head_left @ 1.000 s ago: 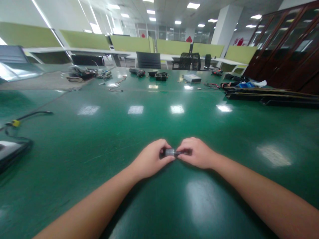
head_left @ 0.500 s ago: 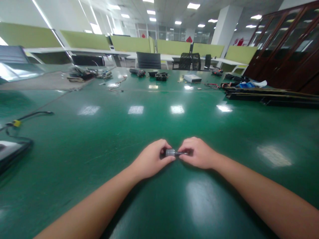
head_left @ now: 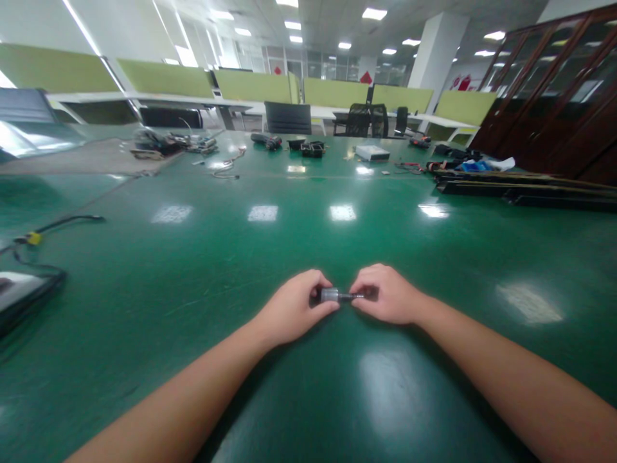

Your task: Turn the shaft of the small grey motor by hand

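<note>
Low over the green table, my left hand [head_left: 295, 307] is closed round a small grey metal cylinder [head_left: 330, 294], its thumb and fingers on the left end. The cylinder lies level and narrows on its right to a dark stem, out of which a thin metal rod [head_left: 357, 296] runs. My right hand [head_left: 385, 296] pinches that rod between thumb and fingertips, a short way from the cylinder. The rod's far end lies in the shade of the right hand and is hard to make out. The cylinder's left end is hidden in my left hand.
On the left lies a device with a black cable [head_left: 67, 222] and a yellow tag. Long dark strips [head_left: 525, 190] lie at the right. Farther back are a white box [head_left: 372, 152], black parts [head_left: 312, 148], a thin cable [head_left: 224, 170] and a heap of parts [head_left: 159, 143].
My right hand has shifted slightly to the right, and more of the stem and rod shows between the hands. My left hand and the cylinder have stayed in place.
</note>
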The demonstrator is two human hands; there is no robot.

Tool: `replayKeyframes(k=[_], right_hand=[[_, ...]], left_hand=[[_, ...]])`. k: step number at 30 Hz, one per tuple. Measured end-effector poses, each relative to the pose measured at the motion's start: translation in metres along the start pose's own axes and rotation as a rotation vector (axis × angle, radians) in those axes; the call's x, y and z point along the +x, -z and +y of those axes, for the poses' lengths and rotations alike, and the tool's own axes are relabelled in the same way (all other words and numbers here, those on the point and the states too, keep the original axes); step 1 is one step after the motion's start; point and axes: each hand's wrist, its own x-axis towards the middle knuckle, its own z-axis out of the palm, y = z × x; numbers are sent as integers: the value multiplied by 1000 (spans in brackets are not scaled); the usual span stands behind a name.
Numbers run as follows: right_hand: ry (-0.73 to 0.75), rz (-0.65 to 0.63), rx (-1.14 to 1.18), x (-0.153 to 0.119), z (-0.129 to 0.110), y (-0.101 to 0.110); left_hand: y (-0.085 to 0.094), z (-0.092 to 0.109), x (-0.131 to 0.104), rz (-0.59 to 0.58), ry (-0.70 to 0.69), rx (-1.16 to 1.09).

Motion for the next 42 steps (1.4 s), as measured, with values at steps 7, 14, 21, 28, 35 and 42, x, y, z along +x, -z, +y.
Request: replayKeyframes(k=[7,14,21,28,35,42], right_hand=[[-22,-22,11,-2,3,3],[-38,-28,22,-3,4,6],[-35,-37,24,-4,7,8],[-36,-38,28,-5,9,8],[-75,-33,5,-7,15,12],[-113,-40,24,-6,18,14]], left_hand=[[0,0,0,-1,15,-5],[0,1,-1,-1,15,-8],[1,0,-1,-3,19,2],[1,0,-1,-4,19,-3],[1,-1,-2,-7,27,1],[2,-1,-3,-8,28,-5]])
